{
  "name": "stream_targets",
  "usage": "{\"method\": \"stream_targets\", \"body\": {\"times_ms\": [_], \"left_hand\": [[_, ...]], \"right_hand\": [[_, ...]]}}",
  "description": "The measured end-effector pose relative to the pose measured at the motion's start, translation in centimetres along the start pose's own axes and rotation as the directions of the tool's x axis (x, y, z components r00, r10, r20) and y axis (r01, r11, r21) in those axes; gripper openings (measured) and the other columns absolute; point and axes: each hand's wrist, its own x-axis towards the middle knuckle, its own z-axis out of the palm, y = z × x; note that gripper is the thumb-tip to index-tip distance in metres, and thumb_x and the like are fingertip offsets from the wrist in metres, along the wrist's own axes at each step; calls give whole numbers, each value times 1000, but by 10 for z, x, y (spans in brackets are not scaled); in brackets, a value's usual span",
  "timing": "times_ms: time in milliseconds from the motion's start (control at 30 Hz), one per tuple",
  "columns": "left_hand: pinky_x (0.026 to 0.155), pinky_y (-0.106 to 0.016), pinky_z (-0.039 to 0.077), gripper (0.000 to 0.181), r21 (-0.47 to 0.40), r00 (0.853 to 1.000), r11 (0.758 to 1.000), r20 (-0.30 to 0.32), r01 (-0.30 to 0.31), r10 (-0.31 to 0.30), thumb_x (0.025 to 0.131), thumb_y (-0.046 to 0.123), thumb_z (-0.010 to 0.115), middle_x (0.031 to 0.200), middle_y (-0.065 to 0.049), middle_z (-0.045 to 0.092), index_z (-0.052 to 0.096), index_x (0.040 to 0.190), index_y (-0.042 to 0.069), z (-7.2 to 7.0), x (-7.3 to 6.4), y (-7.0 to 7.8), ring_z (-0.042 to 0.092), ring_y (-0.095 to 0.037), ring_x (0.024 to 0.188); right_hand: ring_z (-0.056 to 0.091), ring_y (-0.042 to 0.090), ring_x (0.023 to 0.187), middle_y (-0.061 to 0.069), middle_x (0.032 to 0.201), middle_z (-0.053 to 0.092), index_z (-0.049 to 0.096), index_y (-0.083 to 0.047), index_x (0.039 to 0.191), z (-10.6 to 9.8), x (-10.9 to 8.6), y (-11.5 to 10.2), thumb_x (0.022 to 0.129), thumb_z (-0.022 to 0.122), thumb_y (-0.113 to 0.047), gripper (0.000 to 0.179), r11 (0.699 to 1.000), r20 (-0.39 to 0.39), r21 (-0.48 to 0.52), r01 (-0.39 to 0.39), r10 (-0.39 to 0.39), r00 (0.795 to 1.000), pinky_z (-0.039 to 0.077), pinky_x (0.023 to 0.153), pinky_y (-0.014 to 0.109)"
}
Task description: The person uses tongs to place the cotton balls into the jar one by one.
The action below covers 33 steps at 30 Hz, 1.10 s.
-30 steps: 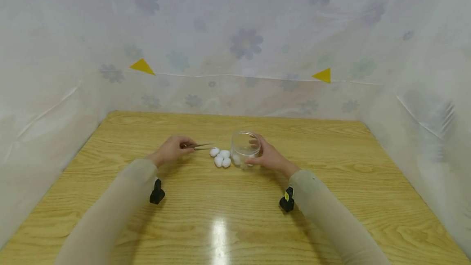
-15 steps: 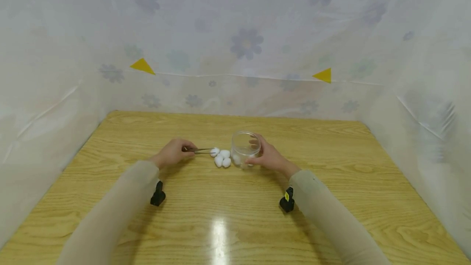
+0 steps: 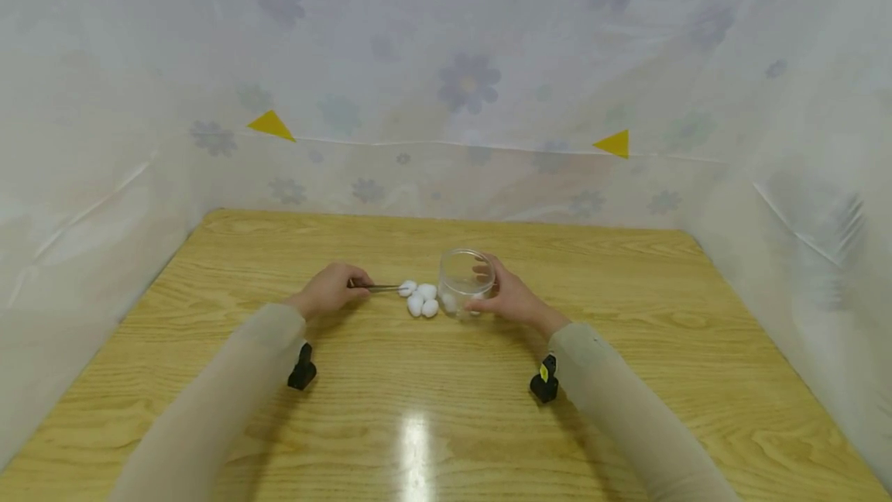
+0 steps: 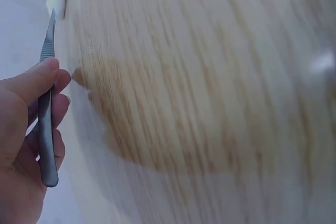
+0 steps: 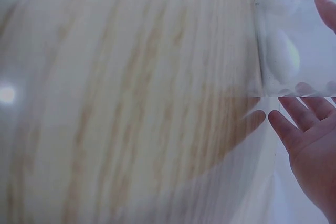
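Note:
My left hand [image 3: 333, 289] pinches metal tweezers [image 4: 46, 129] between thumb and fingers. Their tips lie at the leftmost cotton ball [image 3: 407, 288], the arms brought close together over it. Several more white cotton balls [image 3: 416, 305] sit in a tight cluster beside it on the table. Just right of them stands a clear round jar [image 3: 442, 285], upright and without a lid. Around its right side my right hand [image 3: 512, 297] holds it, thumb in front and fingers behind. White cotton [image 5: 283, 56] shows through the jar wall in the right wrist view.
The wood-grain table [image 3: 418, 378] reaches back to a floral-patterned plastic sheet [image 3: 390, 60], which also closes in both sides. Yellow triangles [image 3: 613, 144] are stuck on the back sheet. A black camera [image 3: 303, 368] hangs at each wrist.
The left hand has moved slightly right and nearer, bringing the tweezers from beside the leftmost cotton ball onto it. The tweezer arms have closed together. The right hand and jar stay put.

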Motion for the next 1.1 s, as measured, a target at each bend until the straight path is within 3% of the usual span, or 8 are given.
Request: {"method": "stream_targets", "body": {"times_ms": [667,900,1100], "left_hand": [[72,-36,49,19,-64,999,998,-33,-2,0,93,14,59,91,-8,66,68,106,5,-3,-6,-6,59,-17,80],[72,-36,48,20,-76,999,997,-37,13,-16,94,15,57,92,-9,65,67,108,4,-10,-8,-2,59,-19,82],[70,-35,48,21,-80,999,997,-51,-12,8,94,14,57,93,-13,65,67,109,2,-15,-9,3,60,-23,81]], "right_hand": [[45,43,124,28,146,32,18,-5,148,1,-1,-2,82,72,-9,85,1000,1,5,1,-1,1000,39,100,52],[44,43,124,28,146,32,19,-5,148,0,-1,-1,82,72,-9,84,1000,1,10,-2,2,1000,39,99,52],[42,43,127,28,146,32,19,-5,148,1,0,2,82,72,-10,85,1000,-6,7,3,-3,1000,40,99,51]]}}
